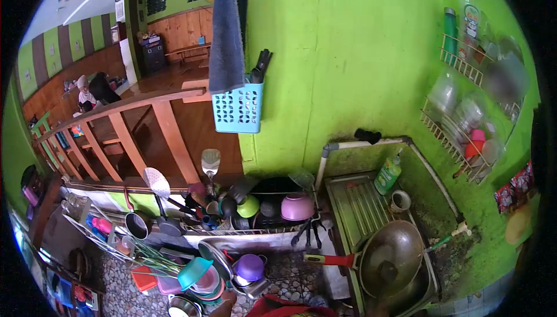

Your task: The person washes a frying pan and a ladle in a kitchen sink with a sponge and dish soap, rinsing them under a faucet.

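At the bottom edge, beside the stacked bowls and pots, a small skin-coloured part of my left hand (225, 304) shows; its fingers cannot be made out. My right hand (383, 305) is a dim, brownish shape by the near rim of the wok, its fingers hidden or blurred. The large wok (391, 250) rests over the sink, its red handle (331, 260) pointing left. Just right of my left hand are a purple bowl (250, 267) and metal pots. A turquoise bowl (195, 273) tops other dishes to its left.
Behind the sink stands a green soap bottle (388, 173) near a cup (400, 201). A pink bowl (297, 207) sits on the utensil ledge. Wire racks (461, 67) hang at right, a blue basket (238, 108) on the wall. People (96, 91) sit beyond the railing.
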Available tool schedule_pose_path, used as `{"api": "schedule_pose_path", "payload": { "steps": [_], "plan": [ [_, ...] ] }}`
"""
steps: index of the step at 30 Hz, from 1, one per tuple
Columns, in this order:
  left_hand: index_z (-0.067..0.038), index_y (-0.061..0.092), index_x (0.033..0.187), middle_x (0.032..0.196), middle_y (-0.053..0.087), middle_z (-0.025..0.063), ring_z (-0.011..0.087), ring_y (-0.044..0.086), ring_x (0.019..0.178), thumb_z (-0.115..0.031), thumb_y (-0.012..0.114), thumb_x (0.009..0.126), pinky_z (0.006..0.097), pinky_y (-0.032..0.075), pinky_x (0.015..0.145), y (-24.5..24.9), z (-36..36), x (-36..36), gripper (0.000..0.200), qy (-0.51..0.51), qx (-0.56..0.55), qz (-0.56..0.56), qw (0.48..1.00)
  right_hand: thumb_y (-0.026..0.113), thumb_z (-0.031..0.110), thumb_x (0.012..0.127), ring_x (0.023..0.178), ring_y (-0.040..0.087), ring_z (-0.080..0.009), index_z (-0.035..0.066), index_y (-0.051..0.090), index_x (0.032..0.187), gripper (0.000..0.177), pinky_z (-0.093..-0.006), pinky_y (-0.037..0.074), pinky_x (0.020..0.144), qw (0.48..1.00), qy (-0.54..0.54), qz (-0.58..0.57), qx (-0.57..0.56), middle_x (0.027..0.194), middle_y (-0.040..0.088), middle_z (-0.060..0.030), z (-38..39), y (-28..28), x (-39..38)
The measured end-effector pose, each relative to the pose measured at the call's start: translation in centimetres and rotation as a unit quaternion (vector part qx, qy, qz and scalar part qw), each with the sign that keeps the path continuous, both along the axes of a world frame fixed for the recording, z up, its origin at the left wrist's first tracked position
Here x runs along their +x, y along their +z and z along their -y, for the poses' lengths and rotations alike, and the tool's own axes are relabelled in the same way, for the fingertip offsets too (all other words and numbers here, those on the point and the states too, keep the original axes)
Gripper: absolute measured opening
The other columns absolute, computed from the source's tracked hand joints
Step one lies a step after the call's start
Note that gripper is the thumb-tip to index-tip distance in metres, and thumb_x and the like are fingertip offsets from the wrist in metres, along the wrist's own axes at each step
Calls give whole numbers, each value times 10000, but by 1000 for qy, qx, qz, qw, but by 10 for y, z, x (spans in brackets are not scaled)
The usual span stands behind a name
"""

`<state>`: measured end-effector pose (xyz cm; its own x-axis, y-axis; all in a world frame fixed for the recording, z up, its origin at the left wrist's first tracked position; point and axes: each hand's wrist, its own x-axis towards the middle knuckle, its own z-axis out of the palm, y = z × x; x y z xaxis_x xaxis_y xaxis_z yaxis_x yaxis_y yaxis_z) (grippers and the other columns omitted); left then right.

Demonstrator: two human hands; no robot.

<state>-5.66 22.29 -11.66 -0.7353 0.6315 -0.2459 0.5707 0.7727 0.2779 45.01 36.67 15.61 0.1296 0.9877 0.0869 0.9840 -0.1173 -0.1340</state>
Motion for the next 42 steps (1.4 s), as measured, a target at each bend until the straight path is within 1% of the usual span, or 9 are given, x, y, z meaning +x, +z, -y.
{"api": "schedule_pose_path", "payload": {
  "steps": [8, 11, 13, 17, 19, 24, 29, 31, 42],
  "plan": [
    [-72, 585, 683, 587, 557, 108, 262, 545, 557, -322, 483, 705, 361, 433, 512, 4, 40, -26, 271, 122, -36, 6, 992, 466, 126, 689, 759, 505, -335, 62, 509, 973, 295, -414, 407, 667, 990, -73, 31, -113, 842, 536, -181, 1, 36, 55],
    [-80, 582, 647, 564, 549, 104, 275, 538, 554, -353, 487, 699, 375, 431, 510, 9, -16, -29, 294, 38, 100, -59, 993, 467, 105, 679, 762, 506, -333, 64, 504, 990, 316, -412, 408, 676, 978, -98, 20, -184, 851, 537, -183, -16, 41, 68],
    [-40, 564, 755, 720, 575, 155, 341, 545, 630, -234, 483, 709, 403, 427, 571, 23, -57, -27, 215, -189, 256, -20, 948, 456, 93, 680, 731, 518, -332, 68, 493, 1014, 337, -412, 418, 652, 995, -10, 36, -97, 832, 541, -189, -24, 41, 61],
    [-17, 526, 853, 719, 561, 71, 141, 542, 561, -242, 383, 841, 244, 445, 513, 199, -158, 60, 267, -167, 363, 419, 816, 390, 162, 774, 646, 535, -334, 132, 436, 1123, 353, -418, 430, 618, 987, 22, -125, -101, 746, 558, -178, -18, 64, 35],
    [-27, 468, 988, 845, 545, 76, 162, 545, 700, -302, 402, 830, 265, 455, 562, 244, -182, 84, 323, -136, 300, 615, 716, 375, 191, 790, 643, 540, -323, 166, 422, 1139, 353, -418, 431, 620, 984, 42, -79, -154, 731, 555, -177, 3, 97, 29],
    [-48, 374, 1113, 993, 477, 91, 187, 478, 894, -382, 440, 797, 292, 454, 609, 315, -221, 139, 465, -250, 208, 668, 670, 397, 258, 793, 698, 564, -288, 230, 453, 1116, 328, -419, 449, 651, 974, 39, 82, -209, 771, 581, -113, 31, 88, 66],
    [-57, 509, 956, 764, 532, 22, 113, 507, 649, -367, 477, 783, 234, 429, 523, 321, -259, 163, 357, -284, -19, 681, 675, 452, 200, 745, 735, 571, -262, 189, 579, 942, 234, -371, 468, 610, 947, -147, 119, -258, 761, 586, -86, -31, 131, 40],
    [-59, 537, 809, 604, 500, -10, 80, 445, 473, -333, 467, 797, 198, 370, 419, 340, -261, 171, 284, -297, -3, 672, 678, 480, 164, 703, 738, 573, -267, 148, 612, 845, 195, -359, 470, 594, 977, -106, 146, -115, 751, 585, -103, -49, 102, 55],
    [-58, 480, 742, 496, 379, -29, 44, 301, 369, -310, 480, 799, 157, 222, 309, 347, -238, 182, 258, -307, -137, 698, 632, 482, 189, 707, 738, 561, -293, 172, 557, 945, 250, -387, 469, 602, 990, 0, 34, -137, 785, 574, -130, -65, 138, 12]
  ]
}}
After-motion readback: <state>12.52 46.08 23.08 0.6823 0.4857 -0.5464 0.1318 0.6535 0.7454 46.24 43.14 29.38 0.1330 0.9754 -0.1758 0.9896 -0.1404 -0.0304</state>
